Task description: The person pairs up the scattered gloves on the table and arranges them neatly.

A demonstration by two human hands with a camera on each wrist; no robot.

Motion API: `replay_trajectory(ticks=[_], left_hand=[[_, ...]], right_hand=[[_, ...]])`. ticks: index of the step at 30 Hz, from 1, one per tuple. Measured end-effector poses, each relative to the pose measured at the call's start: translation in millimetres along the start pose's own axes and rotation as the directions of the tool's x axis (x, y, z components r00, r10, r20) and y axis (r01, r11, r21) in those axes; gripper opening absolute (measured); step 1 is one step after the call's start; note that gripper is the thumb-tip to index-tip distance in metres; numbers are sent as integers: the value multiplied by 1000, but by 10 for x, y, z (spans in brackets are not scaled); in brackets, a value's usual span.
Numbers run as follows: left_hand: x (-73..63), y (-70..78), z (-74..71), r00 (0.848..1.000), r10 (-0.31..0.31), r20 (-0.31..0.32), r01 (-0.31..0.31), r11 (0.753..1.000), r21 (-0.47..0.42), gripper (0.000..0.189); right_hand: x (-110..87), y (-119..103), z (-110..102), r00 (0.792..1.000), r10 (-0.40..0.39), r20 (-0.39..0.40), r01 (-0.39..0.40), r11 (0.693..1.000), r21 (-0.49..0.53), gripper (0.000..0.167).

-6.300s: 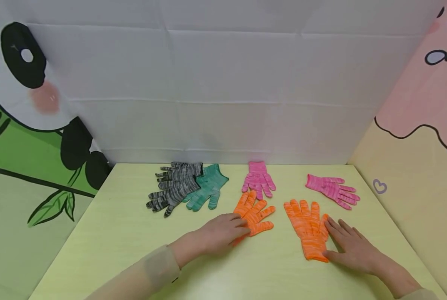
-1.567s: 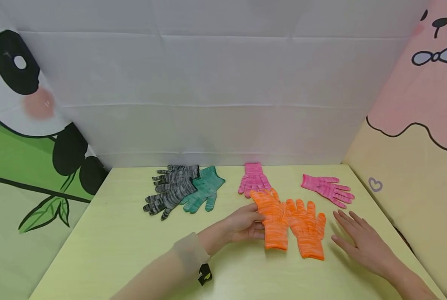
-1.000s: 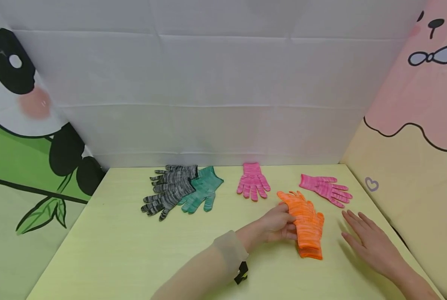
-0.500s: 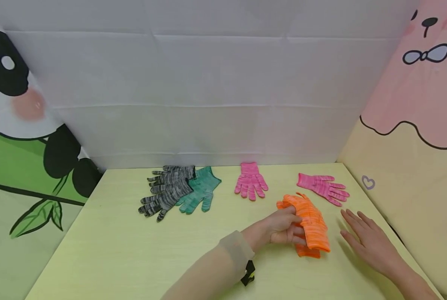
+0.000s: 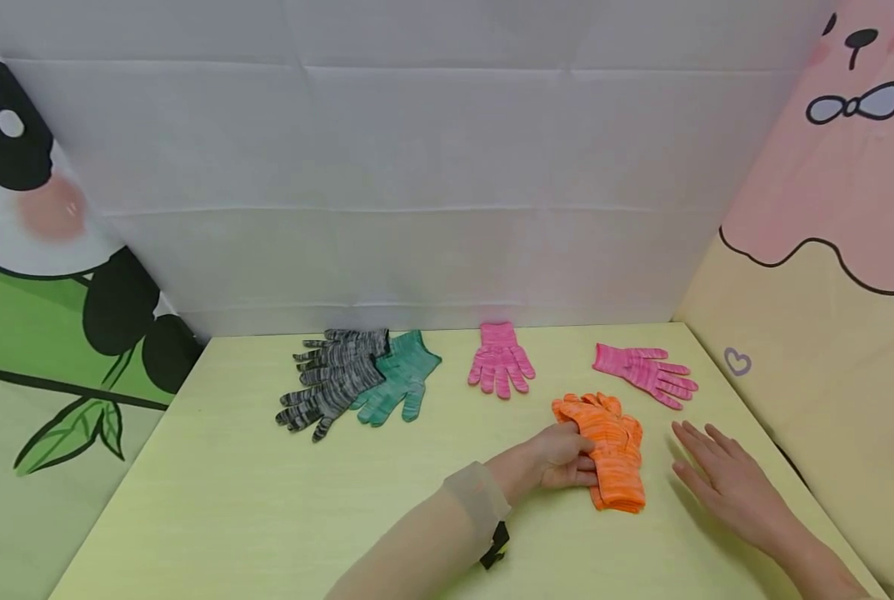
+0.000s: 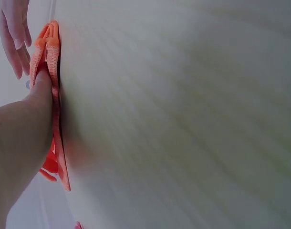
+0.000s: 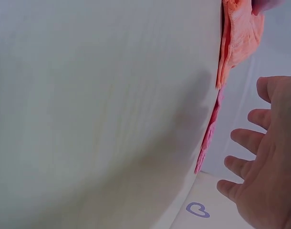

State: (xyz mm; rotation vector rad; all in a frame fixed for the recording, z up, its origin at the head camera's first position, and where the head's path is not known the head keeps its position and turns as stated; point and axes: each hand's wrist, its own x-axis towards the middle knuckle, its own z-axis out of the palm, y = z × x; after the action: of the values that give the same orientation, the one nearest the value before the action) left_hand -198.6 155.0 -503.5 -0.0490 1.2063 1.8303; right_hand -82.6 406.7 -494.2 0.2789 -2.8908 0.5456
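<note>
Two orange knitted gloves lie one over the other at the right centre of the table in the head view. The upper orange glove (image 5: 615,454) covers most of the lower one, whose edge (image 6: 64,176) shows against the tabletop in the left wrist view. My left hand (image 5: 564,457) pinches the left edge of the upper glove, its fingertips partly hidden by the fabric. To the right of the gloves, my right hand (image 5: 739,492) hovers over the table with fingers extended, touching nothing; the right wrist view shows its fingers (image 7: 248,140) apart from the orange fabric.
One pink glove (image 5: 501,362) lies at the back centre, another pink glove (image 5: 645,372) at the back right. Grey-black striped gloves (image 5: 342,379) overlap a green glove (image 5: 402,379) at the back left. Walls close off the table (image 5: 267,517) behind and on both sides.
My left hand has carried one orange glove rightward and laid it over the other; its raised cuff has since come down and lined up. My right hand has left the lower glove's edge.
</note>
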Motion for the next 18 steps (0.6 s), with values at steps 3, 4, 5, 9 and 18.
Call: replay_trajectory(ticks=[3,4,5,9,18], left_hand=[[-28,22,12,1000,8,-24,-8,1000,18,69],[-45,33,12,999,15,-31,-14,1000,26,70],[-65,46,11,999,22,-33,-20,999,38,72],[-145,108,-29,998,37,-55,-32,996,84,75],[-451,343,-211,970,238,-57,-150,763,629,73]], right_hand=[[3,-9,6,1000,-5,3,5,1000,1,61],[3,-11,7,1000,-7,3,7,1000,2,61],[2,-12,7,1000,-7,5,7,1000,2,61],[0,-21,3,1000,-4,11,4,1000,5,60],[-6,-7,19,1000,-13,7,13,1000,-11,59]])
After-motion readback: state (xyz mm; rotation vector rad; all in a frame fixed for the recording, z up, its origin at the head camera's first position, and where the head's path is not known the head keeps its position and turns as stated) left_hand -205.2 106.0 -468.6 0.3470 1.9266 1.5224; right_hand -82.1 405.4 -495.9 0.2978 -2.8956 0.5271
